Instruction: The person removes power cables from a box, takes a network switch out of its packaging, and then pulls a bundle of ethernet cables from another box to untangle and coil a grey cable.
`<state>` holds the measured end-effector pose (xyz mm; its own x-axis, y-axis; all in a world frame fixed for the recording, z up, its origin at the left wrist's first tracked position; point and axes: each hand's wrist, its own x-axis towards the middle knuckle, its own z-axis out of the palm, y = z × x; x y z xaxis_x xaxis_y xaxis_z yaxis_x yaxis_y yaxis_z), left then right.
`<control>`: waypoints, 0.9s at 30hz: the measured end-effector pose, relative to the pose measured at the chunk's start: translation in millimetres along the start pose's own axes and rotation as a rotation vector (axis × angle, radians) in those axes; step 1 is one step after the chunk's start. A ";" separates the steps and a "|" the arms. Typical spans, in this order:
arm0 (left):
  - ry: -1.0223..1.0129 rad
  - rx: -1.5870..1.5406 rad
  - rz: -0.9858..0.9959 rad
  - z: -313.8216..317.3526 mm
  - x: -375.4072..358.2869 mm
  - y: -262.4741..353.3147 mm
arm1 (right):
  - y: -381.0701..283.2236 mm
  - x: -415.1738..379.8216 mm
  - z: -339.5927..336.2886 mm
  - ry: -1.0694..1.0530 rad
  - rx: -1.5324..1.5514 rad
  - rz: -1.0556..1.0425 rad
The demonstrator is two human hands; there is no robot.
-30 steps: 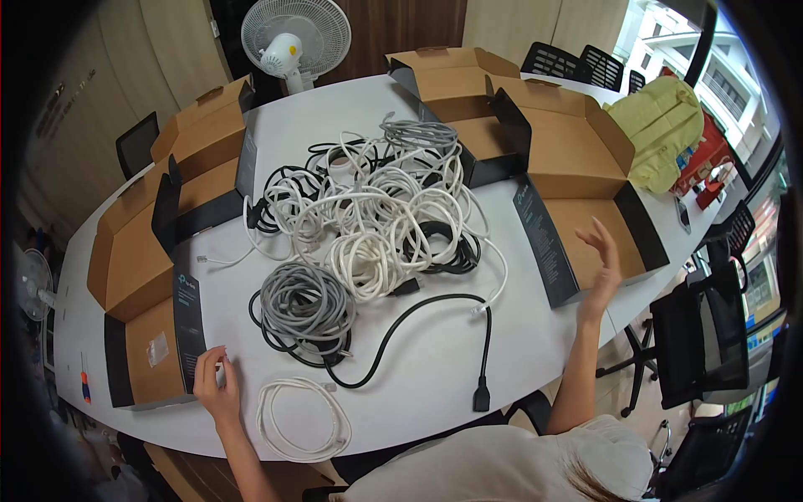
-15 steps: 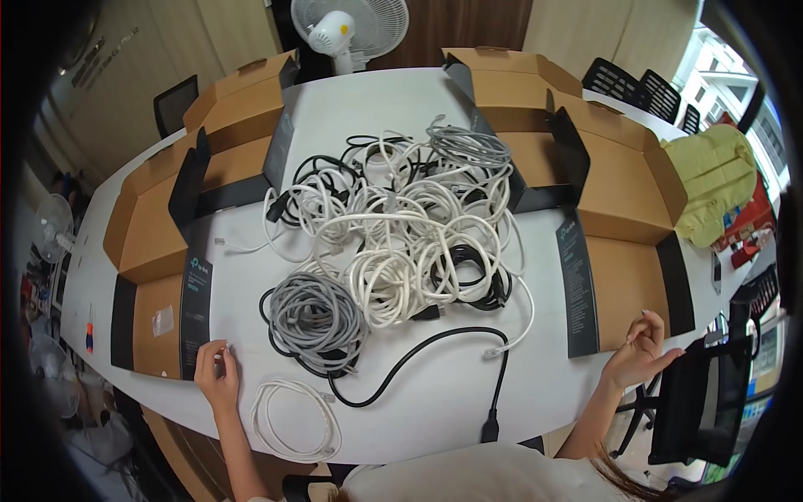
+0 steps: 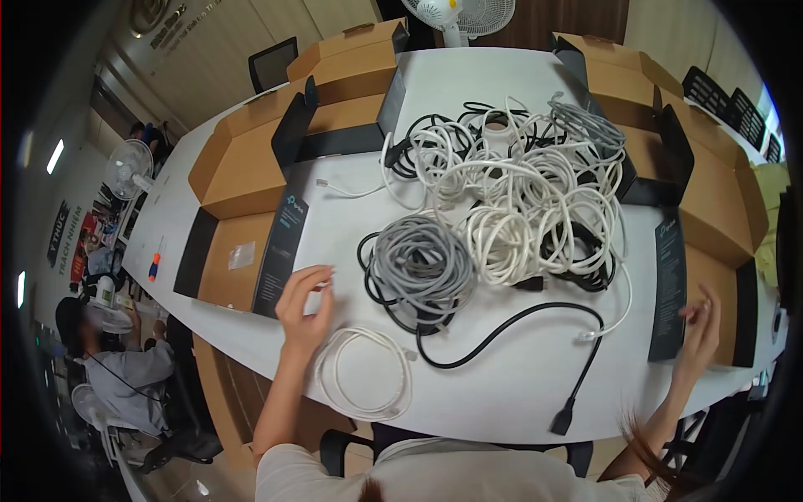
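The white tabletop (image 3: 519, 385) carries cables (image 3: 498, 243) and 4 open boxes (image 3: 259, 226); far fan (image 3: 481, 17). Left hand (image 3: 305, 305), right hand (image 3: 701, 335) empty, loosely parted.

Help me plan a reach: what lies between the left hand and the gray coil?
Head view: bare tabletop from the left hand, then a black cable beside the gray coil.

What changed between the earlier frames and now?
The camera view swung left. The right hand moved forward, over the open brown-and-black cardboard box; the left hand edged slightly rightward. Nothing was gripped or released. The tangled white, grey and black cables stayed put.
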<state>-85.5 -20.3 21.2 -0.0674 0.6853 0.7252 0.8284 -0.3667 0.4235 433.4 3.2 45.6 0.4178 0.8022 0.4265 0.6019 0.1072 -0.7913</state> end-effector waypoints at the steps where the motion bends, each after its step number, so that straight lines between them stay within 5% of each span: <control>1: -0.029 -0.052 0.031 2.5 8.2 10.6 | -21.2 0.5 13.3 0.009 -0.180 -0.197; 4: -0.241 -0.083 0.207 6.4 47.0 47.9 | -91.0 -5.9 43.0 -0.172 -0.403 -0.574; 7: -0.449 -0.295 0.087 20.7 61.0 52.8 | -131.8 -25.1 82.3 -0.509 -0.045 -0.741; 8: -0.471 -0.278 0.145 23.8 62.4 52.2 | -140.0 -29.9 97.8 -0.648 -0.008 -0.845; 10: -0.498 -0.240 0.262 30.3 64.6 51.0 | -156.7 -48.2 132.5 -0.603 -0.034 -0.962; 16: -0.359 -0.140 0.205 34.1 61.8 47.2 | -173.4 -42.1 182.0 -0.759 -0.256 -1.201; 23: -0.212 -0.320 0.010 36.8 63.7 40.4 | -170.1 -11.1 187.7 -0.848 0.085 -0.936; 27: -0.179 -0.483 -0.158 44.2 72.2 41.1 | -176.2 -12.5 189.2 -0.683 0.089 -0.977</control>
<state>-31.7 41.9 66.9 -0.0401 0.8365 0.5465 0.4632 -0.4691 0.7519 193.4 85.3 96.8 -0.6546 0.5023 0.5649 0.4032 0.8642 -0.3011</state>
